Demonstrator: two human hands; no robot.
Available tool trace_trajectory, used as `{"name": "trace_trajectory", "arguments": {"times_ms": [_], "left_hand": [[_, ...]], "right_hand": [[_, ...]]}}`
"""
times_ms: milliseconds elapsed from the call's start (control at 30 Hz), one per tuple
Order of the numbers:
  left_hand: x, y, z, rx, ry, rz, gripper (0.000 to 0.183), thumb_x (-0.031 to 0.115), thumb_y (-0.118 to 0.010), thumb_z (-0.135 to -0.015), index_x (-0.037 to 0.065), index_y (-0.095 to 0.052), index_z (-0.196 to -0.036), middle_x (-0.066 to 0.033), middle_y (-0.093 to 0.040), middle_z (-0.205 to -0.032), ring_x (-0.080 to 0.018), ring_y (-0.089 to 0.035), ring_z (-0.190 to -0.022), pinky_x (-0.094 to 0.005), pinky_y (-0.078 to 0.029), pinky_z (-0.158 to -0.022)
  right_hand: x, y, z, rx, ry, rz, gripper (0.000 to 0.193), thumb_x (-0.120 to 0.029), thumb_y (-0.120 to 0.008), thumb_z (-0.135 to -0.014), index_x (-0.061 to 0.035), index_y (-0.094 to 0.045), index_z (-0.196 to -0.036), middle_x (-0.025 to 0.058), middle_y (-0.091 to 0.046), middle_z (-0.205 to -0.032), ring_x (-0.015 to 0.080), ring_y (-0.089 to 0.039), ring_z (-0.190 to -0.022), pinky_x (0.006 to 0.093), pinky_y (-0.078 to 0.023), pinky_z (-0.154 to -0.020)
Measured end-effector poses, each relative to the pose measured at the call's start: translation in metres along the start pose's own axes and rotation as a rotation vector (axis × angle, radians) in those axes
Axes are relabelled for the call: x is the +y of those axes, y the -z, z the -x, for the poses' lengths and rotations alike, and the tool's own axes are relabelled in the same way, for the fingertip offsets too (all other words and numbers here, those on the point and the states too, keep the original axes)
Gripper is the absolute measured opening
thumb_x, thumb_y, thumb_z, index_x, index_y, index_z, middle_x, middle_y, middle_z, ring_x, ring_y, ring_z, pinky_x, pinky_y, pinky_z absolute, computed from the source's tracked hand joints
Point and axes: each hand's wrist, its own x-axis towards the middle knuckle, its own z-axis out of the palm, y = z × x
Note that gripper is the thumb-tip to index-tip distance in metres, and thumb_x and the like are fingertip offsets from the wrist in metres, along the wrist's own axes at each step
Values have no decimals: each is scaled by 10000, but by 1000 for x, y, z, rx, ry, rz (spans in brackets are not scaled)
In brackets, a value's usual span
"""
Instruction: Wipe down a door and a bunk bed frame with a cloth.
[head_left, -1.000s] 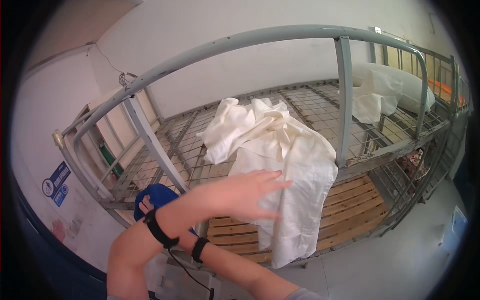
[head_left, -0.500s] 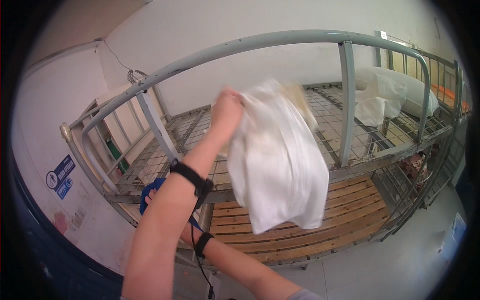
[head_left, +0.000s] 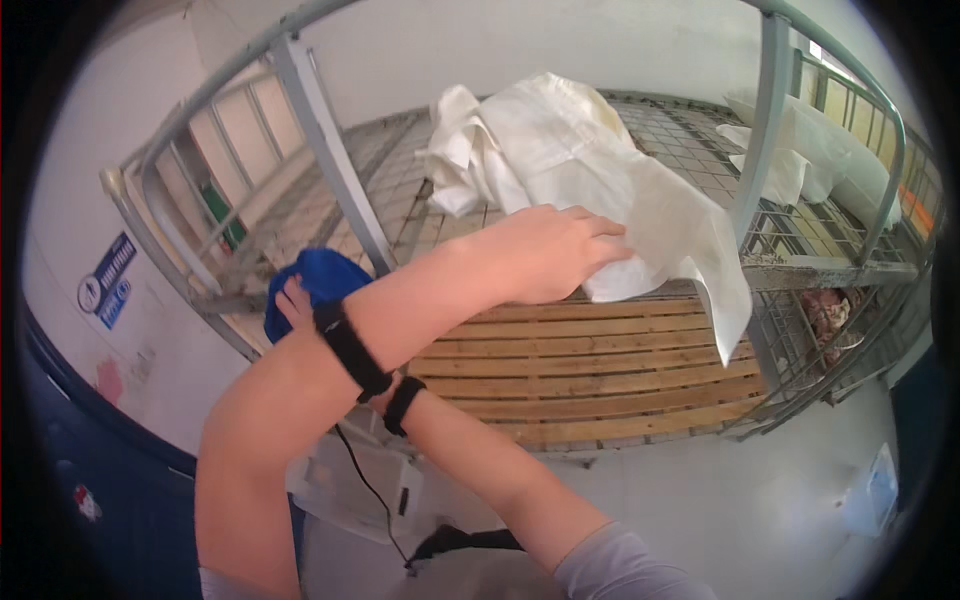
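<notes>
Head view: the left hand (head_left: 545, 255) grips a crumpled white cloth garment (head_left: 590, 175) lying on the grey wire-mesh upper bunk (head_left: 400, 180); the right hand (head_left: 295, 300), crossed beneath, clutches a blue fabric bundle (head_left: 310, 285).

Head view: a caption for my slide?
Left hand rests on a white cloth on a wire bunk; right hand touches something blue.
</notes>
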Motion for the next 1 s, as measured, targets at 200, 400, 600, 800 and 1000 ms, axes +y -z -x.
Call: {"name": "trace_trajectory", "arguments": {"times_ms": [200, 400, 600, 800, 1000], "left_hand": [[-23, -7, -1, -276, 471, 83, 463, 359, -400, -1026, 135, -475, -1424, -126, -470, -1451, -342, -531, -1241, -441, -423, -1057], [-67, -22, -18, -331, 789, -240, 416, 288, -541, -931, 75, -613, -1280, -140, -559, -1361, -360, -578, -1196, -495, -447, -1016], [22, 38, 79, -9, 391, 5, 224, 192, -551, -899, 45, -694, -990, -173, -679, -1050, -341, -679, -944, -450, -552, -788], [56, 46, 212, 310, -121, -82, 176, 205, -654, -815, 90, -655, -948, -60, -650, -889, -231, -653, -834, -367, -526, -736], [-2, 79, 439, 676, 243, -146, 195, 25, -604, -788, 71, -676, -963, -82, -673, -924, -253, -641, -870, -359, -504, -781]], "right_hand": [[-42, -11, -27, -412, -100, 1003, 604, -263, -402, -982, -37, -254, -1523, 142, -201, -1609, 274, -195, -1490, 416, -143, -1209], [-59, 28, -3, -243, -20, 752, 629, -259, -474, -960, 0, -276, -1498, 207, -218, -1583, 369, -195, -1478, 466, -151, -1201], [-78, 10, -18, -169, 85, 727, 497, -128, -538, -880, -44, -427, -1357, 242, -388, -1406, 431, -353, -1352, 442, -274, -1149], [-94, 31, -21, -112, -17, 1134, 658, -33, -703, -651, -140, -525, -1275, 90, -509, -1326, 308, -462, -1260, 437, -368, -1061], [-95, -23, -38, -30, -79, 1378, 612, -117, -748, -681, -147, -549, -1259, 43, -538, -1275, 250, -492, -1228, 549, -363, -1015]]}}
